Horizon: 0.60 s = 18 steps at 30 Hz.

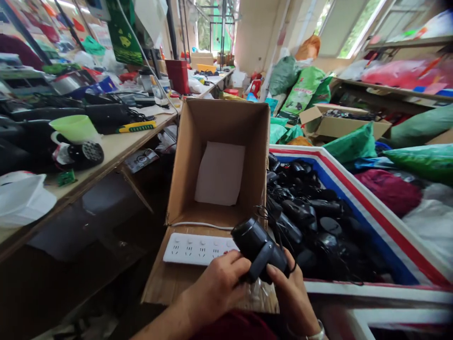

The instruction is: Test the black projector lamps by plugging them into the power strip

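Note:
A black hair dryer [253, 241] with a barrel-shaped body and a short handle is between my hands, above the cardboard. My left hand [224, 278] is closed at its handle, the fingers partly hidden. Around the rear end of the barrel wraps my right hand [292, 288], thumb on the near side. A black cord hangs beside it. Just behind my left hand lies a white power strip [193, 249] on a cardboard flap [166, 288]. Beyond the strip is an open cardboard box [187, 165], tipped toward me, with a pale sheet [221, 174] inside.
To the right, a bin with a red, white and blue rim [375, 203] holds several black devices [300, 212] with tangled cords. On the left, a workbench [113, 146] carries a green cup [74, 128], a yellow-handled tool [136, 126] and a white tub [24, 200]. Sacks [304, 89] stand behind.

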Motion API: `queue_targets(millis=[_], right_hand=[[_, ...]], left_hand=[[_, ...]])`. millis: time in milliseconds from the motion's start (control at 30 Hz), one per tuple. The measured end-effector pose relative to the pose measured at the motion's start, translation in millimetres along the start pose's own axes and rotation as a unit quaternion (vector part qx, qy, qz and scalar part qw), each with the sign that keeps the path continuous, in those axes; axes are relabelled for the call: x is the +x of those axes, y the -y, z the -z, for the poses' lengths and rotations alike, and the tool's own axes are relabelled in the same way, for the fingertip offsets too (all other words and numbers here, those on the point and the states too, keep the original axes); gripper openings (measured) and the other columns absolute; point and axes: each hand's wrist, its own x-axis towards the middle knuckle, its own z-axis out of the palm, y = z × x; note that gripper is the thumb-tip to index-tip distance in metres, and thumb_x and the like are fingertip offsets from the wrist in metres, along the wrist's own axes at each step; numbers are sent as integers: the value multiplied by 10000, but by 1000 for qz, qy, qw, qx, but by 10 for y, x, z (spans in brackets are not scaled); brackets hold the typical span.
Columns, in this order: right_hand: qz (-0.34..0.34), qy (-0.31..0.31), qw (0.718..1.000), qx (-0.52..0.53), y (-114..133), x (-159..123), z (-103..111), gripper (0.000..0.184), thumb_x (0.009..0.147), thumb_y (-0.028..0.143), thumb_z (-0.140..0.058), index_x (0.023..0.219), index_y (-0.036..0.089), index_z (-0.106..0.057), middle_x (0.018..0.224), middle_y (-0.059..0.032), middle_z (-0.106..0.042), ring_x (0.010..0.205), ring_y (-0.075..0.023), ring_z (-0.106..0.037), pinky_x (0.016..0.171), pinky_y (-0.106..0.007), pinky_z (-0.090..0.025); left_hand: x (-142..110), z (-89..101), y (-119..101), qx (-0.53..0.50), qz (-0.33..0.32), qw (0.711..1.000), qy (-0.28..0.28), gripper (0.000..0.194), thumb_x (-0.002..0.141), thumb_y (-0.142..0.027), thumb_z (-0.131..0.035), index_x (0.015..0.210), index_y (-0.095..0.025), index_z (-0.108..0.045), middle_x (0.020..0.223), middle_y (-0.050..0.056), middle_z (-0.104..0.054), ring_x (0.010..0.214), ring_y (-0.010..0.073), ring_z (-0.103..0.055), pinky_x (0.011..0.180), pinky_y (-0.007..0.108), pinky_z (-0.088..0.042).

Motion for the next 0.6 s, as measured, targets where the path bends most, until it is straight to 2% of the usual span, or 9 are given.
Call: queue_targets(millis=[67, 167, 233, 300, 367, 467, 533, 600], right_hand=[[-16, 3, 1000, 14, -22, -22, 81, 600, 562, 490, -758, 1041, 193, -552, 901, -51, -599, 819, -236, -545, 705, -324, -456], [-19, 13, 999, 29, -49, -58, 191, 717, 520, 480, -774, 1130, 213, -508, 966, -58, -596, 876, -258, -544, 746, -344, -453], [-12, 16, 999, 30, -42, -82, 262, 762, 495, 468, -788, 1156, 230, -494, 1016, -63, -597, 918, -267, -546, 768, -346, -456], [-7, 25, 999, 28, -18, -112, 342, 773, 459, 446, -809, 1144, 241, -516, 1059, -69, -598, 941, -272, -553, 773, -342, -467], [-6, 49, 998, 27, 12, -161, 431, 797, 403, 386, -841, 1132, 251, -546, 1117, -79, -594, 993, -296, -554, 814, -369, -471], [-27, 106, 993, 36, 58, -280, 550, 859, 322, 321, -877, 1124, 263, -573, 1168, -85, -591, 1066, -338, -538, 906, -449, -426], [-38, 132, 989, 52, 96, -370, 598, 863, 314, 362, -883, 1116, 252, -584, 1158, -84, -598, 1078, -339, -533, 950, -470, -383], [-44, 140, 986, 76, 153, -452, 633, 839, 352, 415, -873, 1121, 254, -578, 1145, -71, -604, 1069, -318, -541, 948, -452, -385]], left_hand=[[-26, -50, -25, 35, -14, 998, -55, 227, 711, -96, -598, 901, -203, -536, 962, 70, -532, 836, 212, -522, 714, 301, -427], [-56, -82, -53, 79, -56, 984, -151, 438, 662, -134, -682, 1037, -215, -472, 1146, 108, -478, 1031, 264, -498, 864, 368, -432], [-59, -44, -80, 74, -76, 979, -176, 542, 642, -141, -705, 1105, -227, -435, 1272, 127, -410, 1146, 286, -448, 935, 399, -409], [-49, 48, -124, 49, -70, 981, -175, 624, 631, -119, -698, 1169, -240, -406, 1378, 128, -339, 1243, 298, -376, 1001, 431, -362], [-33, 175, -185, 15, -49, 989, -140, 752, 608, -94, -690, 1266, -242, -358, 1457, 118, -267, 1317, 315, -284, 1064, 474, -281], [-17, 334, -272, -46, -12, 999, 9, 873, 602, -102, -693, 1371, -248, -307, 1439, 103, -350, 1292, 338, -345, 1071, 506, -275], [-11, 360, -281, -75, 15, 993, 89, 819, 620, -138, -710, 1351, -280, -371, 1382, 76, -448, 1244, 339, -420, 1059, 501, -307], [4, 295, -230, -96, 56, 989, 101, 746, 601, -170, -754, 1277, -322, -477, 1348, 44, -495, 1240, 345, -426, 1065, 505, -301]])
